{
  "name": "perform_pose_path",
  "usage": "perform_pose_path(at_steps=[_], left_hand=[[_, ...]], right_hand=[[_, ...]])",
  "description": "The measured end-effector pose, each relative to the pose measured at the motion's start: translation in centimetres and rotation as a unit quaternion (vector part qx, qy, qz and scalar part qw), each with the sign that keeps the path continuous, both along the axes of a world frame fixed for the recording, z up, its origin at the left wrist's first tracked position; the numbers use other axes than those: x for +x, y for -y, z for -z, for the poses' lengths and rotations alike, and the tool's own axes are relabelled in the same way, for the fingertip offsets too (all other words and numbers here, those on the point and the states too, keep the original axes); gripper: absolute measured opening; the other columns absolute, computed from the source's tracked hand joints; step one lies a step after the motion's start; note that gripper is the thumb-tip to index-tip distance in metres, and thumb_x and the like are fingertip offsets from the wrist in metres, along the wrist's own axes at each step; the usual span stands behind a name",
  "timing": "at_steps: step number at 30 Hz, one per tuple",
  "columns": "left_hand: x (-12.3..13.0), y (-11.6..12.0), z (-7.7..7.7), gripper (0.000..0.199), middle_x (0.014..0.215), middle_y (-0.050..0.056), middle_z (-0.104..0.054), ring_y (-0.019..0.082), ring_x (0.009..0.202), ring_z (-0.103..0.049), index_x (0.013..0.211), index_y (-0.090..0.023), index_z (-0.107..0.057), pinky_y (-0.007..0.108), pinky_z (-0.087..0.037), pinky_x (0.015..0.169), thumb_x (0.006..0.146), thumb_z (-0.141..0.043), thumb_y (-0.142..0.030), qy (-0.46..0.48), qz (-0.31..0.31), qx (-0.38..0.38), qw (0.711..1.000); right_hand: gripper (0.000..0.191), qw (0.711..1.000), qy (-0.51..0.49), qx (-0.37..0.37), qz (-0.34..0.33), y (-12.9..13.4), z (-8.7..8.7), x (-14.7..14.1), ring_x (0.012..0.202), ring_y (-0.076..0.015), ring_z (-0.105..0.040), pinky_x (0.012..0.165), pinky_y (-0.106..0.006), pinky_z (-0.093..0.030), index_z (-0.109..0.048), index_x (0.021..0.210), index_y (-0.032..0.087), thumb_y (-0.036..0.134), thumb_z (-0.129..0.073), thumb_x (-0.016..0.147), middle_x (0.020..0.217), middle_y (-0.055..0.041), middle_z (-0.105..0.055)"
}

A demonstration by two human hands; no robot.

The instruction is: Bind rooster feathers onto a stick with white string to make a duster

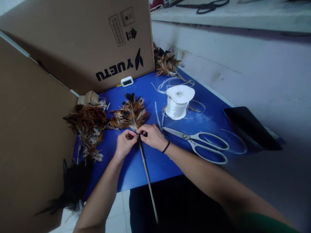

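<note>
A feather duster [132,114] of brown and black feathers on a thin bamboo-like stick [146,171] lies over the blue table, its stick running back past the near edge. At the neck, where feathers meet stick, my left hand [125,141] pinches with thumb and forefinger. Close against it from the other side, my right hand [152,136] is closed in a pinch at the same spot. Any thin tie between the fingertips is too small to make out. Right of the hands lie large scissors [189,137], and behind them stands a spool of clear plastic ribbon [176,108].
Loose brown feathers [88,121] and black feathers [76,181] are heaped at the left table edge. A cardboard box [80,42] walls off the back and left. Another feather bundle [166,61], a small white device [127,81] and a dark tablet-like slab [251,127] lie around.
</note>
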State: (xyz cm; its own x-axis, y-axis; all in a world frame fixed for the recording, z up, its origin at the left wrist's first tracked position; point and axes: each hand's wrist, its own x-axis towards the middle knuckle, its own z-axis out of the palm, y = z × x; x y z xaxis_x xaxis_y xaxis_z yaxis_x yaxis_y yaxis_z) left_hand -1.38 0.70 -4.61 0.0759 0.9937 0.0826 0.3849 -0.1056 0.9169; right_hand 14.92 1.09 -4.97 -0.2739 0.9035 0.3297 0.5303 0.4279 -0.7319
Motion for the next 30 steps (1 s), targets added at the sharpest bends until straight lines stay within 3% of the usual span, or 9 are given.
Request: perform_pose_path(at_steps=[8,14,24,30], left_hand=[[0.0,0.7,0.2,0.006,0.076,0.0,-0.066,0.012,0.069,-0.063,0.079,-0.019,-0.061,0.023,-0.052,0.067,0.074,-0.058,-0.019,-0.172,0.024,0.155,0.972],[-0.3,0.5,0.7,0.007,0.076,0.0,-0.065,0.011,0.068,-0.062,0.079,-0.019,-0.061,0.021,-0.052,0.068,0.076,-0.055,-0.016,-0.234,0.036,0.248,0.939],[-0.1,0.5,1.1,0.008,0.08,0.001,-0.067,0.011,0.072,-0.063,0.082,-0.02,-0.061,0.02,-0.051,0.068,0.078,-0.056,-0.015,-0.257,0.031,0.323,0.911],[-0.1,0.4,1.1,0.008,0.079,0.002,-0.067,0.012,0.07,-0.063,0.081,-0.02,-0.062,0.021,-0.05,0.069,0.078,-0.056,-0.016,-0.276,0.027,0.33,0.902]], right_hand=[[0.022,0.998,0.054,0.011,-0.008,-0.2,0.2,-0.2,0.088,-0.0154,-0.059,0.08,-0.031,-0.03,-0.067,0.088,0.023,0.01,-0.052,0.082,0.09,0.0,-0.07],[0.02,0.999,0.051,-0.006,-0.006,-0.3,-0.1,-0.2,0.09,-0.0156,-0.061,0.081,-0.031,-0.031,-0.068,0.09,0.022,0.012,-0.052,0.084,0.094,-0.0004,-0.071],[0.019,0.998,0.06,-0.035,-0.001,-0.6,0.0,-0.4,0.09,-0.0161,-0.064,0.084,-0.03,-0.032,-0.068,0.095,0.023,0.014,-0.054,0.084,0.093,-0.0015,-0.072],[0.019,0.996,0.082,-0.027,-0.005,-0.8,0.1,-0.4,0.091,-0.0175,-0.063,0.083,-0.032,-0.031,-0.067,0.093,0.022,0.014,-0.052,0.085,0.091,-0.003,-0.072]])
